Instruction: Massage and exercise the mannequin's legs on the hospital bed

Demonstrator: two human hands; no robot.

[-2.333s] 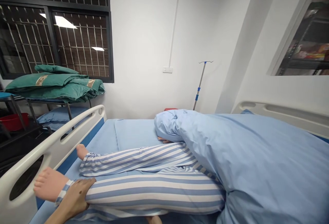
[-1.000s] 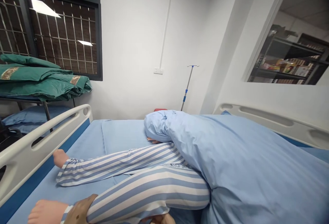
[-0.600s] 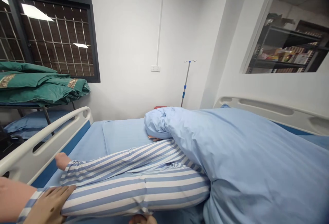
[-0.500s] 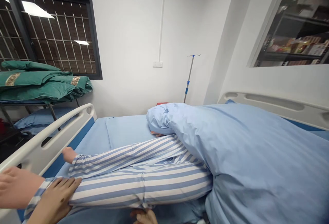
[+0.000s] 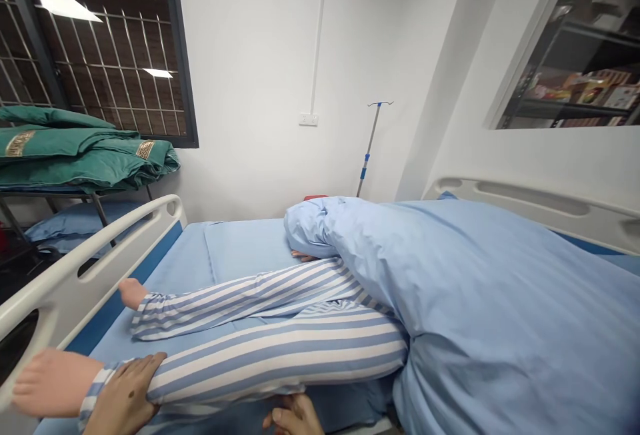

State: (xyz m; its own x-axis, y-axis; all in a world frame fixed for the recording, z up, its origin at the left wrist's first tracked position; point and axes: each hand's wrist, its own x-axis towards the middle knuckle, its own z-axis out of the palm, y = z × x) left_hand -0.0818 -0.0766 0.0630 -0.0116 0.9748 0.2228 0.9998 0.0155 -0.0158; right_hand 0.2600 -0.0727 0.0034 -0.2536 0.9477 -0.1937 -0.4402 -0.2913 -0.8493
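We seem to be supporting the leg (image 5: 280, 353): left hand (image 5: 127, 395) gripping its lower end, right hand (image 5: 296, 416) at its underside, grip unclear; moving it calls for both together.

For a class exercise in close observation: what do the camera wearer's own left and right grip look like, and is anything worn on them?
The left grip is a bare hand with a small dark spot on its back; no glove or sleeve shows. The right grip, also ungloved, is only partly visible.
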